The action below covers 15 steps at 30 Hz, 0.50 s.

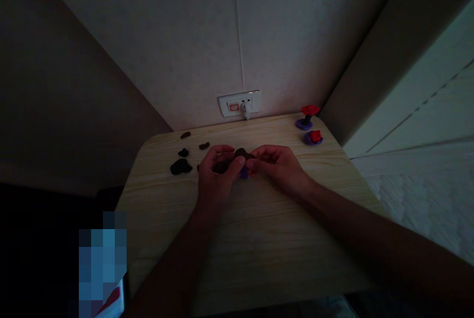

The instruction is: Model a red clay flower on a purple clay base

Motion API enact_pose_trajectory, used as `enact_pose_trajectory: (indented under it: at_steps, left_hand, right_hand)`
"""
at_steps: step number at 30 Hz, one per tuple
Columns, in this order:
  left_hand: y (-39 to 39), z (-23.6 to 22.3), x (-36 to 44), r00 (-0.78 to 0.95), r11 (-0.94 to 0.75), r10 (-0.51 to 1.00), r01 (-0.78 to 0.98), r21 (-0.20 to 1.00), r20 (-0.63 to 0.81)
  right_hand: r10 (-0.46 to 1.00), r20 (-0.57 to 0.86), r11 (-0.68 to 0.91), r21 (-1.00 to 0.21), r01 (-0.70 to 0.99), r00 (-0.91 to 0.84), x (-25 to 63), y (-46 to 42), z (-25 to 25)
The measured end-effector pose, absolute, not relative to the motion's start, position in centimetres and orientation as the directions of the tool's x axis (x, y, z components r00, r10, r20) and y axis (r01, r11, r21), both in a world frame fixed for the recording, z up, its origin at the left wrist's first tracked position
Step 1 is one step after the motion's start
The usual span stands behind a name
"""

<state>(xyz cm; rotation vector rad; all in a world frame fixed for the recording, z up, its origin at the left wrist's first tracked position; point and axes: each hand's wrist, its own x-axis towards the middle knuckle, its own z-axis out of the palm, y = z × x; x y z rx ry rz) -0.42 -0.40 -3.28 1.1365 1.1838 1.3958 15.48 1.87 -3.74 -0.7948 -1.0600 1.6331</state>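
Note:
Over the middle of the wooden tabletop [259, 239], my left hand [218, 172] and my right hand [276, 167] meet around a dark brown lump of modelling clay [240, 152]. The thumb and fingers of both hands pinch it. Just below the lump, a bit of purple clay [243, 173] shows between the hands; whether it is joined to the brown one I cannot tell. Another dark piece [221, 167] is partly hidden inside my left hand. Left of the hands lie a flat black clay piece [180, 167], a smaller black piece [182, 152] and small brown pieces [204, 145].
At the far right corner stands a red clay flower [310, 110] on a dark stem and purple base. In front of it sits a red clay piece [315, 136] in a purple dish shape. A wall socket [239, 103] with a plug is behind the table. A lit screen [114, 303] shows lower left.

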Motion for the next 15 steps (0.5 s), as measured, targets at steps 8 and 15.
enact_pose_trajectory:
  at_steps: [8,15]
  left_hand:
    - [-0.5,-2.0,0.0,-0.114,0.094,0.981,-0.415,0.905,-0.154]
    - [-0.4,-1.5,0.0,-0.03,0.121,0.985,-0.564,0.817,-0.167]
  right_hand:
    - [0.933,-0.041,-0.227,-0.838,-0.497,-0.358,15.5,1.5,-3.5]
    - [0.902,-0.06,-0.313,-0.772,-0.554,-0.427,15.5,1.3,-3.0]
